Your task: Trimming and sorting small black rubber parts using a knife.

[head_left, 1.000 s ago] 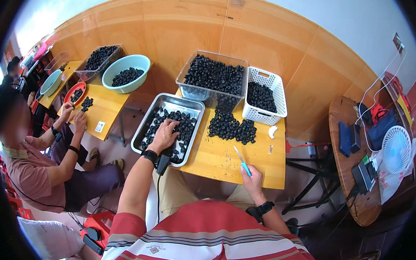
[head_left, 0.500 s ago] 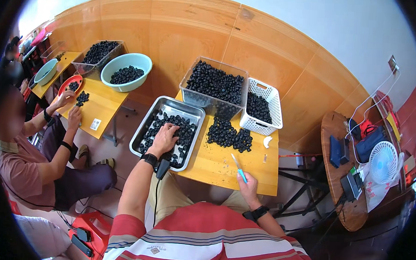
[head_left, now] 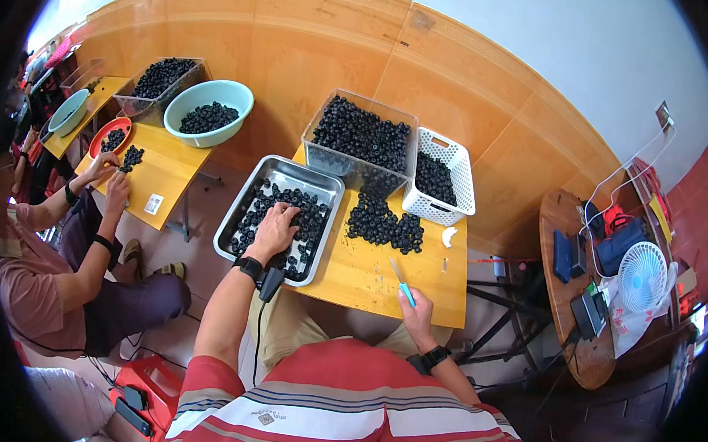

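My left hand (head_left: 274, 230) lies over small black round pieces (head_left: 310, 218) in a shiny metal tray (head_left: 336, 198), fingers stretched out and touching them. Pale spots show on some of these pieces; their exact kind is too small to tell. At the table's front right, my right hand (head_left: 416, 312) is closed around the light blue handle of a small knife (head_left: 404, 289). Its blade points up and left, toward a loose pile of the same black pieces (head_left: 385, 225) on the yellow tabletop. Knife and pile are apart.
Behind the pile stand a clear plastic bin (head_left: 359, 166) and a white slotted basket (head_left: 464, 178), both holding black pieces. A white scrap (head_left: 449, 237) lies by the basket. At left a co-worker (head_left: 47, 279) sits at another table with a pale green basin (head_left: 238, 113). A fan (head_left: 642, 275) stands right.
The whole view has shifted slightly. My left hand stays over the pieces in the tray, and my right hand still holds the knife.
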`<state>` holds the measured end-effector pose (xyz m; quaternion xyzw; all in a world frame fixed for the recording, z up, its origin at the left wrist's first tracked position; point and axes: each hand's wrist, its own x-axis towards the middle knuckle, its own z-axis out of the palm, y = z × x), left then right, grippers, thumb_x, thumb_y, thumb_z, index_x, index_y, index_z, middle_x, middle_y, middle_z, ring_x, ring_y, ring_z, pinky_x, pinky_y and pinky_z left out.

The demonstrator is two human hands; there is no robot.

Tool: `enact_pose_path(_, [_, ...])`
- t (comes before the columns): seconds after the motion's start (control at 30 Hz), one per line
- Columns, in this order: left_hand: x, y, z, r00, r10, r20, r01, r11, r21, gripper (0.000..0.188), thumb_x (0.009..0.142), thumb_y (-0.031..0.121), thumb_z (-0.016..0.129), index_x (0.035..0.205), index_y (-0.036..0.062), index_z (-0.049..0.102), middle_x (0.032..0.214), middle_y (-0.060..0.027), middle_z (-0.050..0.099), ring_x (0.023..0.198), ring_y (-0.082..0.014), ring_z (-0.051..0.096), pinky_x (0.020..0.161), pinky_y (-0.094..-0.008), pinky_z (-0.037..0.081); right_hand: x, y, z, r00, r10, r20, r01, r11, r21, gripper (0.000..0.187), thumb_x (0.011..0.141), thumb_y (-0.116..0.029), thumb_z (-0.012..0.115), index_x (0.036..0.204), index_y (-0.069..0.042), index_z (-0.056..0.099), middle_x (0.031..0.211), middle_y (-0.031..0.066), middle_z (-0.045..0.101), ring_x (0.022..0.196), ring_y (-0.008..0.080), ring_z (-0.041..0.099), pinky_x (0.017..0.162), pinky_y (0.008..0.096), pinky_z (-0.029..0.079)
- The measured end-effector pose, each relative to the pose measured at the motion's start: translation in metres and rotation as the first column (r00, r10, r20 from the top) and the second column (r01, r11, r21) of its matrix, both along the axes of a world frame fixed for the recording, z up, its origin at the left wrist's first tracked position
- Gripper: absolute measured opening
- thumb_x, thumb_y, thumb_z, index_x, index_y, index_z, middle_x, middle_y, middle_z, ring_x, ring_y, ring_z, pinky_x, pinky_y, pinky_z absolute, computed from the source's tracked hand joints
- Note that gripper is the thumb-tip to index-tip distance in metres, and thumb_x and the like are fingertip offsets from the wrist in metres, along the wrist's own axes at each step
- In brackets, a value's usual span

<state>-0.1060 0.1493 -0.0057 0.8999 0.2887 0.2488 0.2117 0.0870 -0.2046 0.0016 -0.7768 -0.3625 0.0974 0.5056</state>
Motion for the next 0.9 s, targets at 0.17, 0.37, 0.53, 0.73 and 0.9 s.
enact_pose_path(0.17, [0.000, 0.000, 0.000, 1.000, 0.006, -0.012, -0.006, 1.000, -0.001, 0.046, 0.081, 0.011, 0.072, 0.125, 0.0088, 0.059, 0.124, -0.0144, 0.054, 0.114, -0.0345, 0.054, 0.099, -0.0408, 0.047, 0.000, 0.002, -0.001, 1.000, -0.014, -0.010, 0.013, 1.000, -0.019, 0.027, 0.093, -0.024, 0.065, 0.095, 0.003, 0.067, 0.063, 0.0042, 0.053, 0.061, 0.0098, 0.048, 0.057, 0.0310, 0.042])
enact_pose_path(0.37, [0.001, -0.001, 0.003, 0.999, 0.004, 0.035, -0.004, 1.000, 0.006, 0.050, 0.080, 0.008, 0.072, 0.127, 0.0065, 0.057, 0.123, -0.0168, 0.055, 0.113, -0.0359, 0.054, 0.099, -0.0418, 0.046, 0.001, 0.005, -0.005, 0.999, -0.021, 0.047, 0.022, 0.999, -0.032, 0.027, 0.092, -0.024, 0.065, 0.098, 0.002, 0.068, 0.065, 0.0068, 0.057, 0.061, 0.0117, 0.052, 0.058, 0.0316, 0.044])
enact_pose_path(0.53, [0.001, -0.004, 0.006, 0.999, -0.021, 0.035, 0.021, 1.000, 0.017, 0.051, 0.080, 0.007, 0.071, 0.128, 0.0050, 0.055, 0.122, -0.0185, 0.056, 0.112, -0.0370, 0.054, 0.098, -0.0426, 0.046, 0.000, 0.006, -0.006, 0.998, -0.055, 0.035, 0.056, 0.998, -0.030, 0.028, 0.092, -0.025, 0.066, 0.099, 0.002, 0.069, 0.066, 0.0088, 0.059, 0.061, 0.0133, 0.054, 0.060, 0.0321, 0.046])
enact_pose_path(0.73, [-0.005, -0.008, 0.010, 0.990, -0.070, 0.121, 0.066, 0.997, 0.038, 0.048, 0.081, 0.008, 0.070, 0.126, 0.0004, 0.054, 0.121, -0.0208, 0.057, 0.110, -0.0389, 0.057, 0.097, -0.0431, 0.047, 0.000, 0.003, -0.003, 0.999, -0.041, 0.022, 0.041, 0.999, -0.001, 0.028, 0.091, -0.025, 0.066, 0.098, 0.002, 0.069, 0.066, 0.0087, 0.059, 0.062, 0.0132, 0.055, 0.060, 0.0320, 0.046])
enact_pose_path(0.9, [-0.011, -0.025, 0.051, 0.990, 0.008, 0.138, -0.021, 0.995, 0.093, 0.041, 0.084, 0.004, 0.066, 0.124, 0.0018, 0.056, 0.122, -0.0180, 0.058, 0.109, -0.0367, 0.058, 0.094, -0.0414, 0.049, 0.006, 0.001, -0.006, 0.998, -0.017, -0.053, 0.017, 1.000, 0.008, 0.027, 0.091, -0.023, 0.066, 0.097, 0.003, 0.068, 0.066, 0.0073, 0.058, 0.062, 0.0116, 0.053, 0.059, 0.0309, 0.045])
